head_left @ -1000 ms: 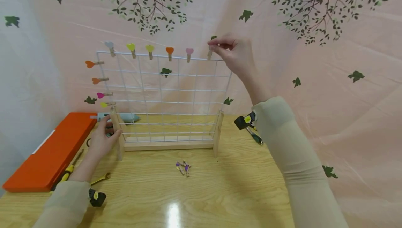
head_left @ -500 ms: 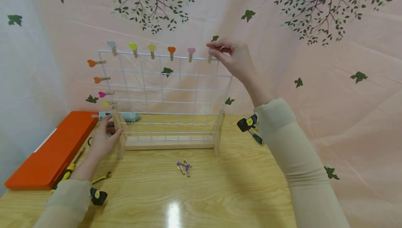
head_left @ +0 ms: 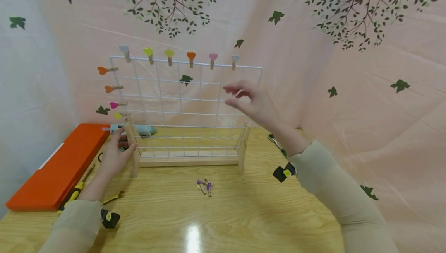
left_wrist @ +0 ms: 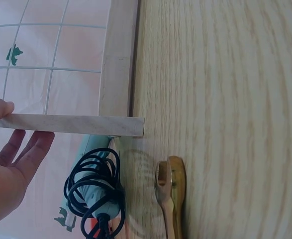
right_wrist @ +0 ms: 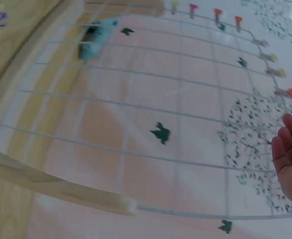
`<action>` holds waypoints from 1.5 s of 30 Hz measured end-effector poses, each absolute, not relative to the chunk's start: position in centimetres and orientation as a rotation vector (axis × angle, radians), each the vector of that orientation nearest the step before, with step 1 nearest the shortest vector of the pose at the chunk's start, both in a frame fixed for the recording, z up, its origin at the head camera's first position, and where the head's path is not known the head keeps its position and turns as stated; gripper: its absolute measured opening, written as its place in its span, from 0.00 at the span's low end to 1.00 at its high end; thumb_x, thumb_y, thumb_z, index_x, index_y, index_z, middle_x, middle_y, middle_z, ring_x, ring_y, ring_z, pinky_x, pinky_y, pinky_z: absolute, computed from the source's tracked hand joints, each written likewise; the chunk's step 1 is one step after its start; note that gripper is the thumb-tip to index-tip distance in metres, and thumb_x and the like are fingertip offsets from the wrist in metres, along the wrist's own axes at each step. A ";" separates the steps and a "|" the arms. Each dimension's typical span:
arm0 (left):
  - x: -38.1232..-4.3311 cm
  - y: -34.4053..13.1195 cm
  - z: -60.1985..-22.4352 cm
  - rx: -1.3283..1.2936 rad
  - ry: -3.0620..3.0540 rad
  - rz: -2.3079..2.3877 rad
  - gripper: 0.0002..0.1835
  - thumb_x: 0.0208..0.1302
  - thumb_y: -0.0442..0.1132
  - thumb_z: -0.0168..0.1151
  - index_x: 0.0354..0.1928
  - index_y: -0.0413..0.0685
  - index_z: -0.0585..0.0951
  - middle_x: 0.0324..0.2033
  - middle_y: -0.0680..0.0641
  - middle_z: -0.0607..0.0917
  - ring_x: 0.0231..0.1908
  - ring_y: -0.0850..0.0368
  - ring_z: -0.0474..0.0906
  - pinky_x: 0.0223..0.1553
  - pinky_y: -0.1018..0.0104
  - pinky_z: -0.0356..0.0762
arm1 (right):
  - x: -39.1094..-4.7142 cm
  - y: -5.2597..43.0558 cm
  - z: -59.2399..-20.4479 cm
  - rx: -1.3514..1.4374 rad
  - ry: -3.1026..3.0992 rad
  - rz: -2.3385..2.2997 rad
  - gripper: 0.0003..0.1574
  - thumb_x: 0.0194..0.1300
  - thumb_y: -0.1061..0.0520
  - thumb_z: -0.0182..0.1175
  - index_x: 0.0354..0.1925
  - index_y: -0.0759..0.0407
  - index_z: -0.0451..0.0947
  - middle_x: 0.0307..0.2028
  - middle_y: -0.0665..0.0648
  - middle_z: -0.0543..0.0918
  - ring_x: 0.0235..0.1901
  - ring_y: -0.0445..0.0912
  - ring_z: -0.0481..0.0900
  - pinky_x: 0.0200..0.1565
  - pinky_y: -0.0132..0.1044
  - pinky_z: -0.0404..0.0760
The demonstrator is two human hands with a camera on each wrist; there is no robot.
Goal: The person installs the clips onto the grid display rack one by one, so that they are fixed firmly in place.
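Observation:
A white wire grid (head_left: 199, 99) stands upright in a wooden stand (head_left: 188, 162). My left hand (head_left: 116, 152) holds the stand's left post (left_wrist: 71, 123), thumb on one face and fingertips on the other in the left wrist view. Heart-topped clothespins line the grid's top wire, the last on the right being a pale blue one (head_left: 235, 62). More heart clothespins, such as an orange one (head_left: 108, 89), run down its left side. In front of the grid's right part, my right hand (head_left: 256, 104) has thumb and fingers apart with nothing between them. A small pile of clothespins (head_left: 204, 187) lies on the table.
An orange case (head_left: 59, 168) lies at the left, beside a yellow-handled screwdriver (head_left: 74, 193) and a wrench (head_left: 114, 198). Behind the left post is a glue gun (left_wrist: 93, 186) with a coiled black cord. Another tool (head_left: 277, 143) lies at the back right. Patterned cloth hangs behind.
My right hand has let go of the pale blue clothespin, which stays on the top wire, and has moved down with its fingers parted. The left hand keeps its hold on the post.

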State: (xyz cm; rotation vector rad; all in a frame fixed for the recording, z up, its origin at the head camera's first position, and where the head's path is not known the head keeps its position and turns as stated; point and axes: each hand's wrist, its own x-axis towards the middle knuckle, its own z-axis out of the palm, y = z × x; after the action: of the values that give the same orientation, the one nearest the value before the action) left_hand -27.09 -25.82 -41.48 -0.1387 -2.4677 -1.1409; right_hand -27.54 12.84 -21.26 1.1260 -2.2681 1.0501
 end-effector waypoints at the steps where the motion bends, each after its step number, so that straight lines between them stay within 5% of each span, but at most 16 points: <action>1: -27.1 -25.8 -41.5 -0.139 -2.465 -1.144 0.34 0.62 0.44 0.54 0.66 0.49 0.52 0.48 0.34 0.72 0.45 0.38 0.72 0.35 0.47 0.76 | -27.7 12.8 -22.7 1.135 -2.312 1.036 0.21 0.57 0.55 0.60 0.50 0.57 0.74 0.44 0.52 0.79 0.41 0.41 0.74 0.46 0.37 0.74; 4: -27.1 -25.8 -41.5 -0.146 -2.457 -1.156 0.34 0.62 0.43 0.54 0.66 0.51 0.52 0.48 0.34 0.72 0.44 0.38 0.72 0.35 0.46 0.76 | -28.0 12.7 -27.4 1.190 -2.420 0.984 0.24 0.55 0.49 0.61 0.52 0.49 0.73 0.44 0.47 0.78 0.41 0.38 0.73 0.44 0.33 0.74; 18: -27.5 -25.6 -41.4 -0.165 -2.450 -1.185 0.34 0.62 0.43 0.53 0.67 0.51 0.52 0.49 0.33 0.71 0.45 0.37 0.71 0.37 0.43 0.74 | -27.9 12.2 -43.4 1.356 -2.687 0.945 0.24 0.52 0.56 0.64 0.50 0.56 0.75 0.38 0.55 0.79 0.38 0.47 0.75 0.39 0.37 0.77; 28: -27.3 -25.5 -41.3 -0.159 -2.459 -1.183 0.34 0.62 0.43 0.53 0.67 0.50 0.52 0.49 0.33 0.71 0.46 0.37 0.71 0.36 0.44 0.75 | -30.1 11.7 -45.4 1.534 -2.847 0.826 0.23 0.59 0.55 0.58 0.54 0.54 0.72 0.38 0.50 0.77 0.35 0.37 0.72 0.37 0.25 0.73; 36: -27.4 -25.6 -41.4 -0.145 -2.451 -1.190 0.34 0.62 0.44 0.53 0.67 0.52 0.52 0.49 0.34 0.71 0.45 0.38 0.72 0.36 0.45 0.76 | -30.6 11.0 -46.0 1.580 -2.822 0.775 0.11 0.60 0.53 0.56 0.42 0.51 0.78 0.34 0.44 0.74 0.29 0.33 0.68 0.30 0.23 0.71; 45: -27.0 -25.7 -41.3 -0.128 -2.457 -1.196 0.33 0.62 0.44 0.53 0.67 0.53 0.52 0.50 0.33 0.71 0.46 0.37 0.71 0.36 0.44 0.75 | -30.0 11.4 -44.8 1.401 -2.918 1.129 0.08 0.55 0.52 0.62 0.35 0.49 0.81 0.34 0.42 0.81 0.32 0.33 0.77 0.35 0.26 0.77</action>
State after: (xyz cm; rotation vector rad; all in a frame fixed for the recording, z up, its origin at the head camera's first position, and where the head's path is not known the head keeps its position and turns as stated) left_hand -27.05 -25.68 -41.26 -0.1275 -2.4572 -1.1964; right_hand -29.99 11.41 -44.81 1.4014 -2.9181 1.1293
